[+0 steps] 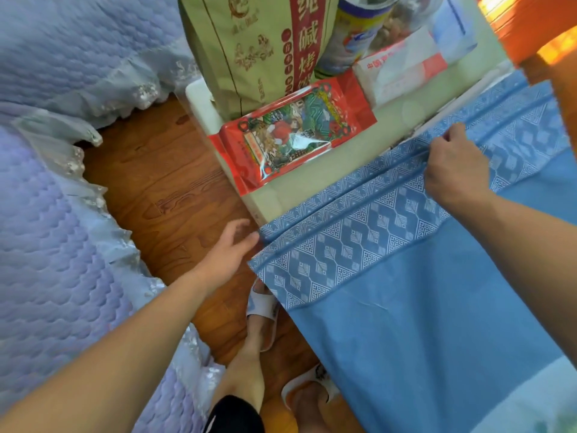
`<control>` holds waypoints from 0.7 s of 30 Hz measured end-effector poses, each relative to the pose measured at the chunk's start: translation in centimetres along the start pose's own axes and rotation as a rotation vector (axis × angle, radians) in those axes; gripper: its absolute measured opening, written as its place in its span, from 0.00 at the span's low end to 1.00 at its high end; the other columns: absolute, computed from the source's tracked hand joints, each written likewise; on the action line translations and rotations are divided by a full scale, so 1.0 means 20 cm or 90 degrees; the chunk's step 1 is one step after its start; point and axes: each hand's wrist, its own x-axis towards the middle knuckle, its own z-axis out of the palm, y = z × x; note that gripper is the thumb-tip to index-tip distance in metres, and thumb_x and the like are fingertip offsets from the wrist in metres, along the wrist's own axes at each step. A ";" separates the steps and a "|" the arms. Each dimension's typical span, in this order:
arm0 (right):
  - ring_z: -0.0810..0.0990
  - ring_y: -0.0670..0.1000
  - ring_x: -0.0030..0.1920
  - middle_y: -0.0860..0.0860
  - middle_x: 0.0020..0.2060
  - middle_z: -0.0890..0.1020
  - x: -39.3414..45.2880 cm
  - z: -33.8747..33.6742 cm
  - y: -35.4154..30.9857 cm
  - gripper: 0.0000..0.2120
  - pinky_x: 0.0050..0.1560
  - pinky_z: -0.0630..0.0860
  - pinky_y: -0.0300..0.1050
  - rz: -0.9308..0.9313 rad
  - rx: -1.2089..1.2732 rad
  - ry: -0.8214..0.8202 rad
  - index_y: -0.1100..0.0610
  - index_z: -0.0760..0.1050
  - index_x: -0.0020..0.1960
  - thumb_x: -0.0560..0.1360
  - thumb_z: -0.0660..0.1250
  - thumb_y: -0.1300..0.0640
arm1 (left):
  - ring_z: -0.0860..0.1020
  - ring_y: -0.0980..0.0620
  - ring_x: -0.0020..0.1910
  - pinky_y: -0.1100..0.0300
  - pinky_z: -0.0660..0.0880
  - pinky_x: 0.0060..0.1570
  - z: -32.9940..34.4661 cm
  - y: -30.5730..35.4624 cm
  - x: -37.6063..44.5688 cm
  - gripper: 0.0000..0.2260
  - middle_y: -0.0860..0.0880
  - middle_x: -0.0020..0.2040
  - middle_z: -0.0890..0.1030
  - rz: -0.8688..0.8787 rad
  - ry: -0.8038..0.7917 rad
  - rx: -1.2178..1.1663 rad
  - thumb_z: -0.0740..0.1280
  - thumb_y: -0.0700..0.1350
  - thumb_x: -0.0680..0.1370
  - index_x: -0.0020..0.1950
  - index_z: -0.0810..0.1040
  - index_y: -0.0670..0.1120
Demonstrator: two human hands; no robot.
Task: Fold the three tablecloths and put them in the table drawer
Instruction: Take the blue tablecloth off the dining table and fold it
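A blue tablecloth [415, 307] with a white patterned border lies over the near part of the pale table [299, 179] and hangs off its front edge. Its border is stacked in layered folds. My right hand [452, 165] pinches the top folded edge of the border near the middle of the cloth. My left hand [232, 251] has spread fingers at the cloth's left corner, with the fingertips touching the edge. No drawer can be seen in this view.
On the table stand a red snack packet [290, 135], a tall green paper bag [249, 48], a tin [359, 29] and a white-and-red box [402, 70]. A lilac quilted bed [56, 214] fills the left. My feet in slippers [265, 310] stand on the wooden floor [162, 189].
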 end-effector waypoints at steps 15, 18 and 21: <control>0.80 0.66 0.45 0.52 0.69 0.67 -0.63 0.18 -0.80 0.28 0.36 0.73 0.54 -0.441 0.212 -0.242 0.51 0.63 0.75 0.75 0.64 0.59 | 0.78 0.48 0.43 0.53 0.74 0.38 0.04 0.01 -0.09 0.13 0.45 0.49 0.80 -0.031 -0.002 -0.152 0.69 0.30 0.76 0.51 0.74 0.46; 0.80 0.65 0.46 0.54 0.62 0.69 -0.62 0.20 -0.82 0.19 0.38 0.74 0.54 -0.451 0.209 -0.250 0.53 0.71 0.68 0.77 0.65 0.58 | 0.81 0.46 0.48 0.48 0.79 0.48 0.05 -0.04 -0.13 0.18 0.44 0.57 0.81 -0.101 0.056 -0.298 0.67 0.30 0.79 0.65 0.72 0.46; 0.80 0.63 0.46 0.55 0.60 0.70 -0.60 0.20 -0.82 0.15 0.41 0.74 0.53 -0.444 0.227 -0.249 0.54 0.75 0.63 0.77 0.68 0.56 | 0.82 0.45 0.47 0.45 0.80 0.53 0.06 -0.08 -0.16 0.15 0.39 0.57 0.82 -0.117 0.067 -0.416 0.66 0.31 0.80 0.65 0.73 0.42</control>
